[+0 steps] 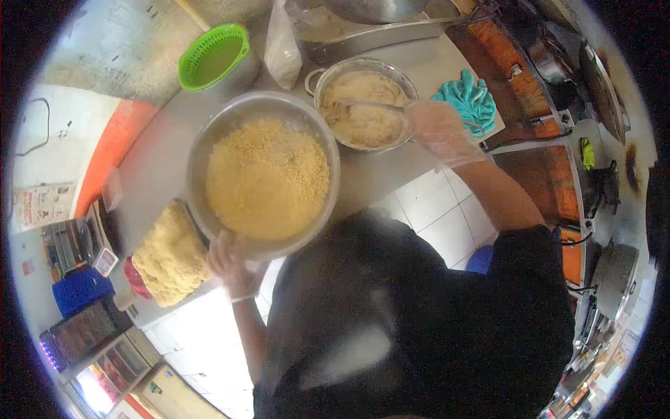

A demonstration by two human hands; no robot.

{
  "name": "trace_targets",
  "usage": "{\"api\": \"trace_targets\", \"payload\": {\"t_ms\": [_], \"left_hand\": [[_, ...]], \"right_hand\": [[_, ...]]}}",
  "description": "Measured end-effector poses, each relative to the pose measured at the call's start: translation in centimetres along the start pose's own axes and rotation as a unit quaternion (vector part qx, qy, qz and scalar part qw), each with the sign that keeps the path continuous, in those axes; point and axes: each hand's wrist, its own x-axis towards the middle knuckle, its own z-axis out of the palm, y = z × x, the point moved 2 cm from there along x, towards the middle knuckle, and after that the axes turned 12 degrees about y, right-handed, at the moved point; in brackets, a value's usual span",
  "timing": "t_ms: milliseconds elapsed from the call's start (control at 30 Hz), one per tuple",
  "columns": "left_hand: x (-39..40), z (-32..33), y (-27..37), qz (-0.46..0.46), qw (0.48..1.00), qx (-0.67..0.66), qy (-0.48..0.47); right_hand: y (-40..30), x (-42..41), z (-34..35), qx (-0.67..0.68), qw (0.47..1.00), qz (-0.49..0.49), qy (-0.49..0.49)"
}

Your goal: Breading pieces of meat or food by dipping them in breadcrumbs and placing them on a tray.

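My right hand (442,131), in a clear plastic glove, grips a long metal utensil (374,105). The utensil reaches over a round metal pot (320,84) and touches a pale, lumpy wet mixture (361,125); its exact kind is unclear. Left of the pot stands a large steel bowl (196,162) of yellowish crumbs (267,178). At that bowl's near-left rim is my left hand (235,267), blurred, its fingers over the edge. Close beside this hand, a heap of yellow crumbs (172,256) lies on a dark-edged tray or board, mostly covered.
A green plastic basket (214,57) and a clear bag of white powder (282,52) are at the back of the metal table (152,167). A turquoise cloth (466,102) lies at the right end. Orange-fronted stove units (544,178) line the right side; white floor tiles (439,204) show below.
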Motion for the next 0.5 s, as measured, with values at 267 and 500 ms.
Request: {"api": "trace_targets", "payload": {"t_ms": [267, 500], "left_hand": [[-1.5, 3.6, 1.5, 0.079, 0.994, -0.035, -0.063], [-1.2, 0.2, 3.4, 0.038, 0.985, -0.149, -0.074]], "right_hand": [[3.2, -1.2, -2.9, -0.082, 0.996, 0.005, -0.026], [2.9, -2.0, -6.7, -0.136, 0.99, -0.018, 0.018]]}}
